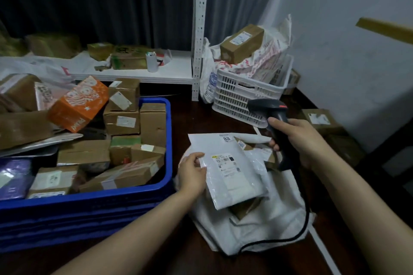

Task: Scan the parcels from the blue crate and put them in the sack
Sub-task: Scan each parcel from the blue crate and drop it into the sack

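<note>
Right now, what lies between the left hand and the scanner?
In the head view, the white parcel pinched by the left hand fills most of the gap to the scanner gripped by the right hand, above the sack.

Dim, soft blur — wide-angle edge warp

A white mailer [234, 176], pinched at its left edge by the left hand [192, 172], covers most of the mouth of the white sack [257, 230]. The sack is already crowded with parcels and hemmed in by the blue crate [89, 203] just beside it on the left and a black scanner cable [309, 219] looping round its right side. Clear passage lies over the bare dark floor [190, 118] between the crate and the white plastic basket [234, 96], up to the shelf's white upright [199, 51]. In the crate, boxes heap above the rim at the left under a tilted orange box [78, 105].
</note>
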